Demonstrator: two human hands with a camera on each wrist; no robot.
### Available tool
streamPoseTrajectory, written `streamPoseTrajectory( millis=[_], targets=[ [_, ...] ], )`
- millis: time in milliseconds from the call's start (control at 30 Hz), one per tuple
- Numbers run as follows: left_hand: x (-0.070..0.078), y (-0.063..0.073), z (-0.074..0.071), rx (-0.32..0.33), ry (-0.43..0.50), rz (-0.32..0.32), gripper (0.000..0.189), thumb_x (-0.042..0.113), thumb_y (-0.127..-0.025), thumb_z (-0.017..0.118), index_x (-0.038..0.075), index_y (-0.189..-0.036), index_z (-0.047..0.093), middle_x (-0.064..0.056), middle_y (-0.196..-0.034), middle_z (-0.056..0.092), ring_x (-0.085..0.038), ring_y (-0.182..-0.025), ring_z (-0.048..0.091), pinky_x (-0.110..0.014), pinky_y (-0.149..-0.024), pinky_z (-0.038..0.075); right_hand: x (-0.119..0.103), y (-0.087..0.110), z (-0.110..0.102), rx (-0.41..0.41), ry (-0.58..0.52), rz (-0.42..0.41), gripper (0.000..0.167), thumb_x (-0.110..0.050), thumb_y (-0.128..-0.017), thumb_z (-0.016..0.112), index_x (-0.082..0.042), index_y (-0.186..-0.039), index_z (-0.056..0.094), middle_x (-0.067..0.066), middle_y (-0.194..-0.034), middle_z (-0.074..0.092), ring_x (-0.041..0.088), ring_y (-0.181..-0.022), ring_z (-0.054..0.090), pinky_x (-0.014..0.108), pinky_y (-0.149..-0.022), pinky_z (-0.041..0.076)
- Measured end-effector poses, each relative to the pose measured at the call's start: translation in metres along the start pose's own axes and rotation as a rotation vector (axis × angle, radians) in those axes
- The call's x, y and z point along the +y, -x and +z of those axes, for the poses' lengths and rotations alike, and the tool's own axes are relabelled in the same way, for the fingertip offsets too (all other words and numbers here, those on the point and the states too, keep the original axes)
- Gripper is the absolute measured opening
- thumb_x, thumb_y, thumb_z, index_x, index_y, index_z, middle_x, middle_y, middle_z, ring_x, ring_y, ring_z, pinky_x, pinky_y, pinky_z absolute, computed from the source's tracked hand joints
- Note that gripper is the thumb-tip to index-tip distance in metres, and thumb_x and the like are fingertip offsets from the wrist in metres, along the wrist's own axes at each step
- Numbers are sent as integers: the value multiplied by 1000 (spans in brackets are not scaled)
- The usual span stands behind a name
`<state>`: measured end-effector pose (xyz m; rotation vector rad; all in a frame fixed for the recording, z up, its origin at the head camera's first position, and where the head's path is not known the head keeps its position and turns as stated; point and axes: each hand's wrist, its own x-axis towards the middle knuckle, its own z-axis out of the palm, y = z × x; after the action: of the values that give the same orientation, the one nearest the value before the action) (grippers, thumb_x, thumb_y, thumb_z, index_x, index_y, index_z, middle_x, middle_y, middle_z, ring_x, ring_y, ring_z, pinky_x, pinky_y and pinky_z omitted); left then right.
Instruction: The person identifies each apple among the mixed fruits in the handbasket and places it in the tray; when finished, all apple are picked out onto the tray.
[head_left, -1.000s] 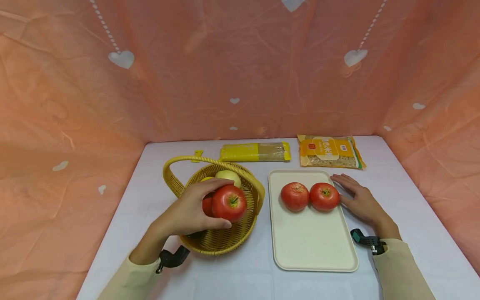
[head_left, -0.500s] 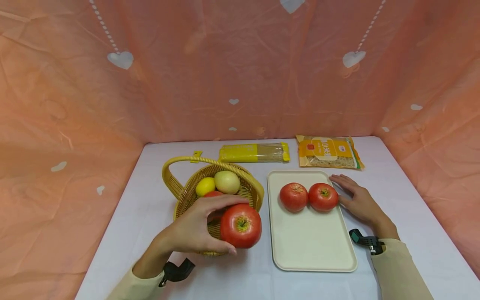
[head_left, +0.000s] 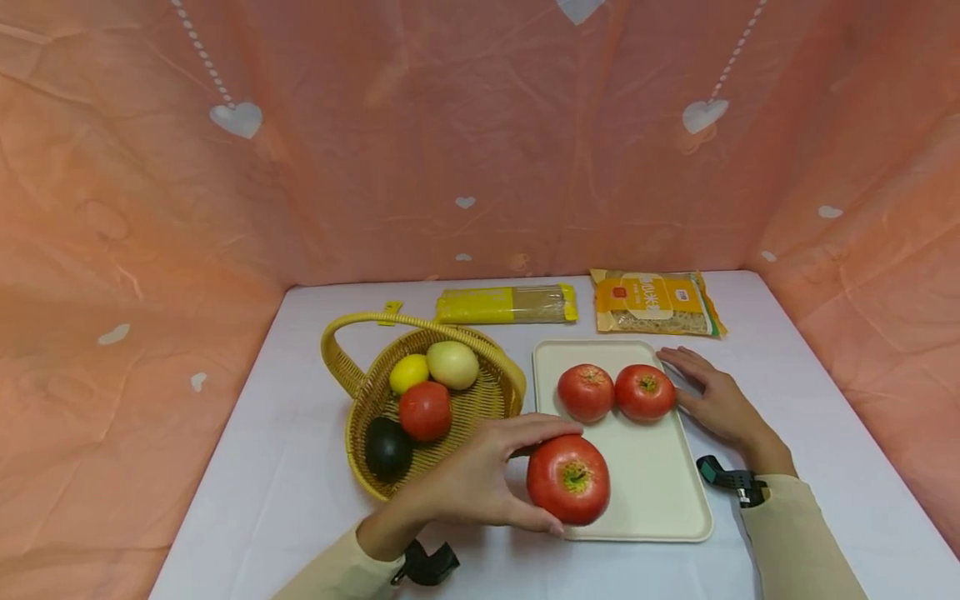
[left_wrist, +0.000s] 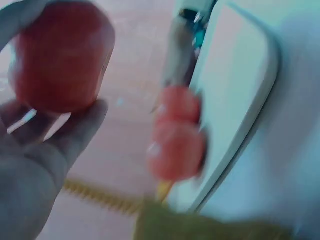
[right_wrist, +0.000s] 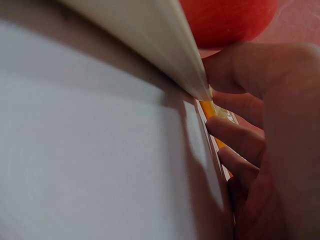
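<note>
My left hand (head_left: 483,477) grips a red apple (head_left: 568,479) between thumb and fingers, held above the front left part of a cream tray (head_left: 652,492). In the left wrist view the same apple (left_wrist: 62,57) fills the upper left corner. Two more red apples, one left (head_left: 586,392) and one right (head_left: 645,392), sit side by side at the tray's far end. My right hand (head_left: 723,408) rests at the tray's right edge, its thumb touching the rim (right_wrist: 192,65) and its fingers loosely extended beside it.
A wicker basket (head_left: 480,408) with a tall handle stands left of the tray. It holds a lemon (head_left: 409,374), a pale green round fruit (head_left: 453,365), a red fruit (head_left: 425,411) and a dark oval fruit (head_left: 388,449). Behind lie a yellow noodle pack (head_left: 506,305) and a grain bag (head_left: 657,303).
My left hand has carried the apple out from over the basket, rightward and nearer, to above the tray. The basket's contents are now uncovered. My right hand has stayed put.
</note>
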<state>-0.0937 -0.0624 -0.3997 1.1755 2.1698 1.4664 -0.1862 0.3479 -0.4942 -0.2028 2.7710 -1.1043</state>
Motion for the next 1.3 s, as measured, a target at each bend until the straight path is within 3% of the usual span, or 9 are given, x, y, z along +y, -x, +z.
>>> streamPoseTrajectory(
  millis=[200, 533, 733, 1067, 1300],
  targets=[
    [-11, -26, 37, 61, 81, -43, 93, 19, -78, 102, 18, -159, 56, 3, -153, 66, -4, -137, 61, -27, -117, 50, 0, 0, 0, -1, 5, -1, 65, -28, -106, 71, -15, -166, 48, 21, -177, 34, 50, -167, 16, 86, -121, 20],
    [-29, -62, 78, 65, 11, -73, 87, 22, -83, 98, 12, -158, 56, 0, -148, 68, 2, -130, 62, -15, -108, 51, 1, 0, -1, -1, 8, -6, 68, -32, -105, 72, -18, -167, 48, 20, -177, 35, 49, -167, 17, 87, -120, 20],
    [-38, -78, 94, 38, -166, -63, 87, 31, -86, 96, 10, -159, 54, 0, -157, 62, -4, -143, 56, -17, -118, 44, 2, 1, -1, -5, 14, -7, 68, -32, -105, 72, -18, -167, 48, 20, -177, 35, 49, -167, 17, 87, -120, 20],
    [-42, -97, 113, 13, -220, -169, 84, 34, -88, 94, 17, -160, 55, 6, -161, 58, -4, -147, 53, -24, -122, 42, 4, 0, -2, -6, 28, -33, 66, -31, -106, 72, -18, -166, 48, 20, -176, 36, 50, -167, 18, 87, -121, 20],
    [-46, -102, 119, -7, -275, -174, 84, 33, -89, 94, 16, -160, 52, 6, -162, 57, -5, -150, 50, -27, -125, 39, 5, 1, -1, 7, 37, -53, 65, -29, -106, 71, -16, -166, 49, 21, -175, 37, 51, -166, 20, 86, -121, 21]
  ],
)
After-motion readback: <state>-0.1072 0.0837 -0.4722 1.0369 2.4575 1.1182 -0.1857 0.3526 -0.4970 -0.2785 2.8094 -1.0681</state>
